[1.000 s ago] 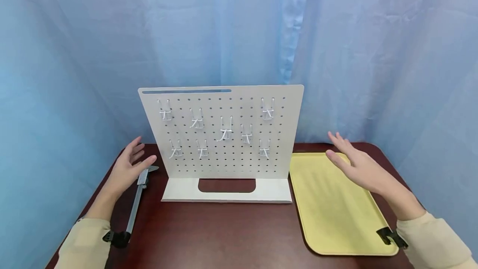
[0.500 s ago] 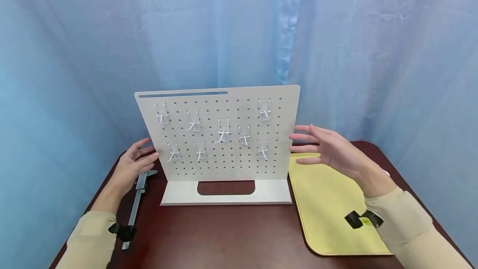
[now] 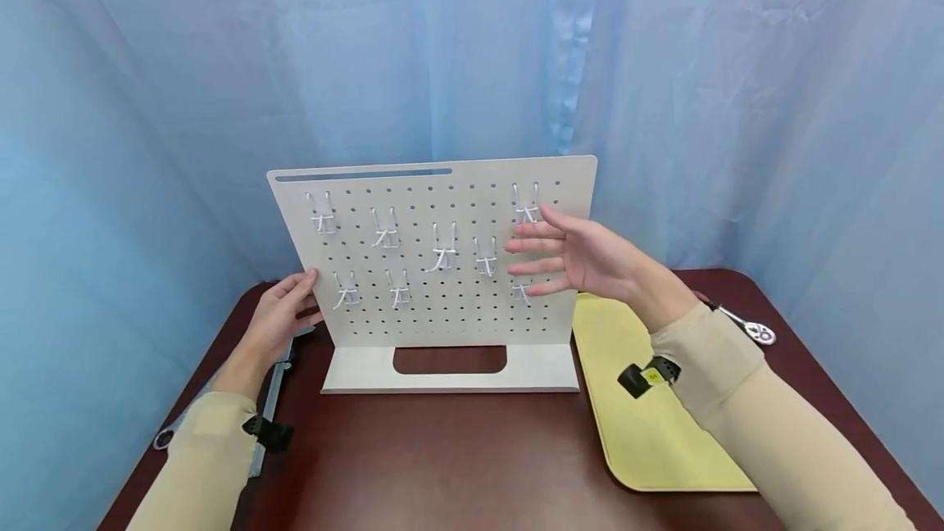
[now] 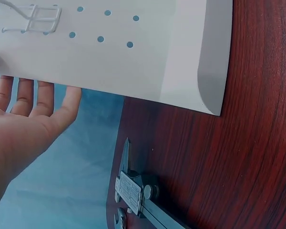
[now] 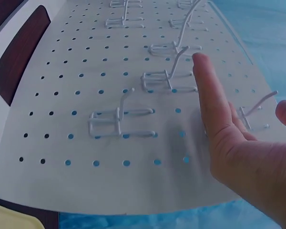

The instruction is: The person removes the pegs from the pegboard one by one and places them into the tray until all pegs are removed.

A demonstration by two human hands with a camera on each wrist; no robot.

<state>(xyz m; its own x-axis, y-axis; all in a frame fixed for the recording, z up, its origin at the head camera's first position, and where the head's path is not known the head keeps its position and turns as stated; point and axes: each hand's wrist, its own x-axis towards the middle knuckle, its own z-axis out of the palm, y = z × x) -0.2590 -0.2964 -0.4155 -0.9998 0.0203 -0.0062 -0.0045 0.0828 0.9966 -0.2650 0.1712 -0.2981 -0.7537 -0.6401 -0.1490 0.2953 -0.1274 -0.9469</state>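
A white pegboard (image 3: 435, 301) stands upright on its base, with several white wire hooks (image 3: 443, 257) fitted in its holes. My left hand (image 3: 279, 319) grips the board's left edge. In the left wrist view, the thumb lies on the front face while the fingers (image 4: 45, 98) pass behind the edge. Spread and holding nothing, my right hand (image 3: 583, 260) hovers before the board's right side, hiding part of the hooks there. The right wrist view shows that hand (image 5: 248, 152) beside the hooks; contact with the board cannot be made out.
A digital caliper (image 4: 130, 192) lies left of the board, partly under my left forearm. A wrench (image 3: 164, 437) shows at the table's left edge. On the right are a yellow tray (image 3: 642, 433) and, behind my sleeve, a ratchet (image 3: 755, 332). Blue curtains (image 3: 442, 47) hang behind.
My left hand has moved right and taken hold of the pegboard's left edge. My right hand has swung left from above the tray to the board's front, uncovering the ratchet.
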